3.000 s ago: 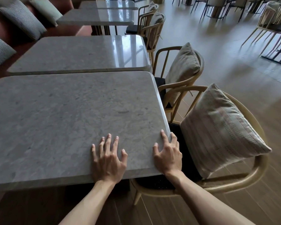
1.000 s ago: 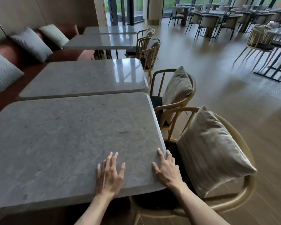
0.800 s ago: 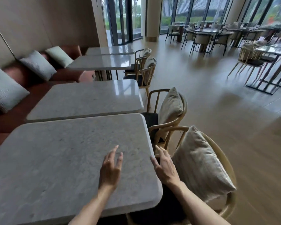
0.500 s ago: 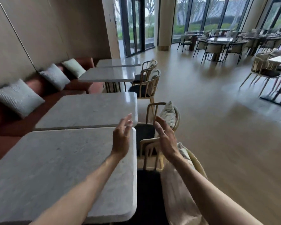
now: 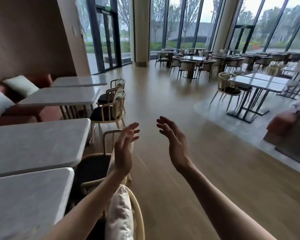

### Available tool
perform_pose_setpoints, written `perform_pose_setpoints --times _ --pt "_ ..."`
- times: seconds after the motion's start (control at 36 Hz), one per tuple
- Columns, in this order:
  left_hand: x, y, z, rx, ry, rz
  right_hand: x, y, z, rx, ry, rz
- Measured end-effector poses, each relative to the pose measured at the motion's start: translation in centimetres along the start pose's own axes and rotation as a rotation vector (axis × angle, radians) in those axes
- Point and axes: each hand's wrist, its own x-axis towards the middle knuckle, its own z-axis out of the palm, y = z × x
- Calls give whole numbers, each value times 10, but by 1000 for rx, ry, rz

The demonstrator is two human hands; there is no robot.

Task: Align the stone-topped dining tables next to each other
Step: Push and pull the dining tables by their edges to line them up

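The nearest grey stone-topped table (image 5: 24, 201) fills the lower left. Its far edge lies close against a second stone-topped table (image 5: 35, 144) behind it, with a thin seam between them. Another pair of stone tables (image 5: 59, 97) stands further back along the red bench. My left hand (image 5: 124, 149) is raised in the air to the right of the tables, fingers straight and spread, holding nothing. My right hand (image 5: 172, 141) is raised beside it, palm facing left, fingers relaxed and empty. Neither hand touches a table.
Wooden chairs with cushions (image 5: 123, 215) stand along the tables' right side, one (image 5: 109, 110) further back. A red bench with pale pillows (image 5: 19, 85) runs along the left wall. Wood floor (image 5: 180, 196) spreads to the right. More tables and chairs (image 5: 256, 84) stand far right by the windows.
Both hands lifted off the near table's front edge and rose into the air. The view swung up and to the right, away from the tabletops toward the room.
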Motion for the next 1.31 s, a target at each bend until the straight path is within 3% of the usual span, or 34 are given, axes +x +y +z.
perform_pose_setpoints --times 0.14,0.31,0.58,0.78,0.97,1.11,1.31 --pt "49 -53 112 -129 -33 25 64 46 -70 -34 16 -7" --pt "126 -120 221 -211 55 -44 181 101 -141 -27 31 24" --pt "300 -153 330 -205 34 38 361 141 -231 -29 35 -62" --pt "410 -221 383 -130 57 80 493 212 -266 150 52 -103" --pt "532 -295 387 1 240 13 649 307 -246 309 -67 1" --pt "606 -325 356 72 402 -57 739 351 -187 381 -221 78" --pt "711 -388 296 113 556 -18 845 420 -88 393 -448 25"
